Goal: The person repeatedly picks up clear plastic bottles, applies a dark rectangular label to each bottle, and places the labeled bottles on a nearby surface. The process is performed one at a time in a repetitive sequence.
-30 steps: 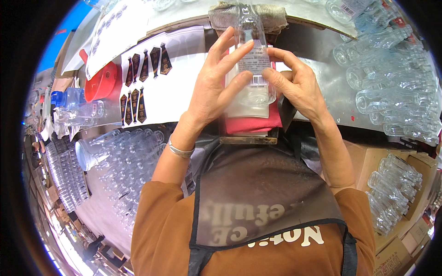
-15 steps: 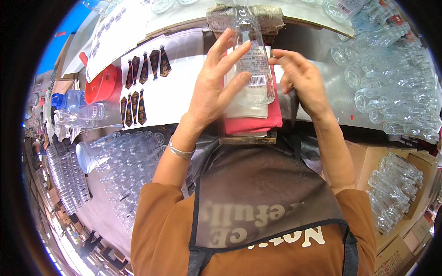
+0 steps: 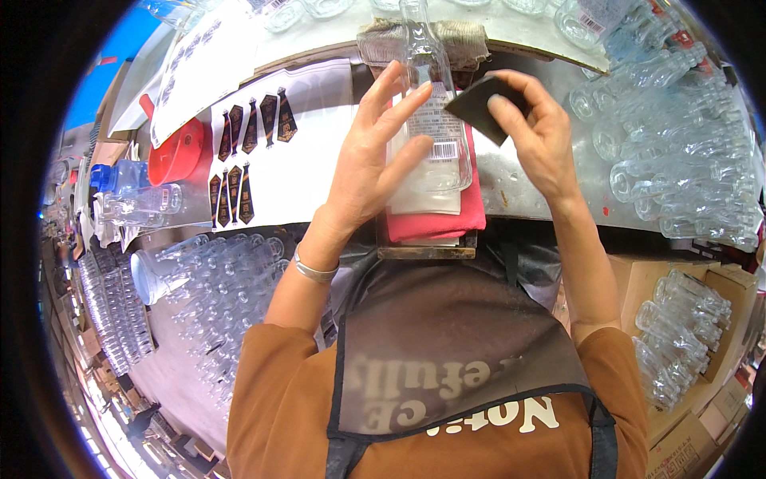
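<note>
A clear glass bottle (image 3: pixel 437 164) lies on its side in front of me, its neck pointing away and a printed label with a barcode facing up. Under it are a white sheet and a pink cloth (image 3: pixel 447 222) on a small wooden stand (image 3: pixel 431 252). My left hand (image 3: pixel 371 148) is at the bottle's left side, fingers spread with the tips over the glass; whether they press on it I cannot tell. Between the thumb and fingers of my right hand (image 3: pixel 541 132) is a dark, flat, square-cornered piece (image 3: pixel 488 110), one corner of it at the label's right edge.
Black tie-shaped labels (image 3: pixel 250 128) lie on a white sheet (image 3: pixel 315 160) to the left, beside a red plastic bowl (image 3: pixel 177 152). Clear bottles (image 3: pixel 678 156) lie stacked at right, with more in a cardboard box (image 3: pixel 722 279) and at lower left (image 3: pixel 227 295). A rolled cloth (image 3: pixel 463 40) supports the bottle's neck.
My right hand has come up beside the bottle, and the dark flat piece now shows clearly in its grip. My left hand stays by the bottle, its fingers a little shifted.
</note>
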Demonstrator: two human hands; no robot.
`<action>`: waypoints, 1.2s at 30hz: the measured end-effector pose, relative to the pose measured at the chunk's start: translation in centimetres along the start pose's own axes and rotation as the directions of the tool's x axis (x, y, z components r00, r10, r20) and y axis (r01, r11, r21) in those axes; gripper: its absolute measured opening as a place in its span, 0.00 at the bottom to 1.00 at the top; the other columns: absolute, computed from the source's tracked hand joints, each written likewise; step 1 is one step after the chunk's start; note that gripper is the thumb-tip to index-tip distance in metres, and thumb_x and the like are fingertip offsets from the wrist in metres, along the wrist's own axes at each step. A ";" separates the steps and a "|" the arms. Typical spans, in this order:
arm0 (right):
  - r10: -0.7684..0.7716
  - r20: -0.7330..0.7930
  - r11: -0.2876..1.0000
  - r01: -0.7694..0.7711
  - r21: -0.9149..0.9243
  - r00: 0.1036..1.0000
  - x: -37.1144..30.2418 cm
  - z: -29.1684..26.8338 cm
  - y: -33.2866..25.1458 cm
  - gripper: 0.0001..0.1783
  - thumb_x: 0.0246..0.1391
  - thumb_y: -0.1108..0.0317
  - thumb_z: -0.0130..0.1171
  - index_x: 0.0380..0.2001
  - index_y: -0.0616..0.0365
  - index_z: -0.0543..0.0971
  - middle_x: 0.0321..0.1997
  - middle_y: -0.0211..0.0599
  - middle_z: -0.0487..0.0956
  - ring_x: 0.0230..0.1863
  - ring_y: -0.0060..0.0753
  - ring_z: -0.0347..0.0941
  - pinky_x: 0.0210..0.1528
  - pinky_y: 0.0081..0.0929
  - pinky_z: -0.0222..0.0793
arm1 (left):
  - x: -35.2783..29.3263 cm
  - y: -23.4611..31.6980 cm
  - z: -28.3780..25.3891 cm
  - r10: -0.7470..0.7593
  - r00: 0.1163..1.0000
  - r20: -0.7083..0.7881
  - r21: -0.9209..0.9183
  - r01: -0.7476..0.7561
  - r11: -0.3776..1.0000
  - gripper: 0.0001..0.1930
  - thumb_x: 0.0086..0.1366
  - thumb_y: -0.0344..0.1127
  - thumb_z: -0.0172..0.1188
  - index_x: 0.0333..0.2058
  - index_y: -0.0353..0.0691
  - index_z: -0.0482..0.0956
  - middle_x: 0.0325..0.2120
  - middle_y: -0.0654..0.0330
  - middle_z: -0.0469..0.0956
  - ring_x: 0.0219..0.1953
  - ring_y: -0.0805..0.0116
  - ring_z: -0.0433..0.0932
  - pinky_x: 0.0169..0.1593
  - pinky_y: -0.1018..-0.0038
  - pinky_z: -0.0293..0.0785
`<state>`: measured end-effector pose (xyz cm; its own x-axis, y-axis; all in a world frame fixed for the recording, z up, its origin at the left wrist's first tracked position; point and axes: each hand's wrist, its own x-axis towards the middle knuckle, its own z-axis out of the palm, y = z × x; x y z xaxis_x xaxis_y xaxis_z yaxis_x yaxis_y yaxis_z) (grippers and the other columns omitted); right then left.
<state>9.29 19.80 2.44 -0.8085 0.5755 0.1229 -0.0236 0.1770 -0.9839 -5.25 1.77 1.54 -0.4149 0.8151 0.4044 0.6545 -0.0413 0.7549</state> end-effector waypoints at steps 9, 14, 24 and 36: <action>-0.260 -0.102 0.944 0.231 -0.235 0.960 2.5 -0.3 -1.4 0.15 0.59 0.70 0.62 0.48 0.62 0.81 0.44 0.44 0.84 0.43 0.33 0.82 0.48 0.29 0.76 | -0.2 -0.1 -0.1 0.000 1.000 -0.028 0.011 0.000 1.000 0.32 0.61 0.32 0.66 0.65 0.45 0.70 0.70 0.45 0.57 0.68 0.48 0.64 0.68 0.59 0.62; -0.324 0.079 0.843 0.325 -0.429 0.943 4.1 0.4 -4.2 0.14 0.60 0.70 0.62 0.49 0.59 0.81 0.43 0.40 0.84 0.45 0.29 0.80 0.50 0.26 0.75 | -2.6 0.1 0.0 -0.106 0.994 -0.002 -0.100 0.105 0.989 0.52 0.52 0.38 0.75 0.71 0.32 0.53 0.71 0.40 0.55 0.71 0.44 0.59 0.70 0.59 0.59; -0.617 0.534 0.284 0.796 -0.534 0.578 1.8 4.2 -8.5 0.14 0.40 0.76 0.64 0.35 0.57 0.81 0.38 0.36 0.80 0.40 0.39 0.76 0.41 0.34 0.74 | -4.2 1.5 2.4 -0.073 0.971 -0.227 -0.004 0.074 0.997 0.64 0.42 0.35 0.82 0.69 0.22 0.45 0.67 0.34 0.59 0.61 0.42 0.72 0.59 0.60 0.72; -0.490 0.607 0.527 0.768 -0.365 0.625 0.1 3.5 -5.4 0.13 0.45 0.78 0.66 0.38 0.58 0.83 0.38 0.37 0.82 0.38 0.36 0.78 0.43 0.29 0.76 | -5.0 0.5 2.0 -0.060 0.990 -0.129 -0.036 0.056 0.998 0.68 0.45 0.28 0.78 0.73 0.35 0.31 0.70 0.41 0.56 0.54 0.55 0.76 0.58 0.63 0.74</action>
<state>7.27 16.16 7.28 -0.8511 -0.2119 0.4803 -0.4184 0.8263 -0.3769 -1.54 -1.17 -1.15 -0.5314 0.7348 0.4217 0.6073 -0.0166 0.7943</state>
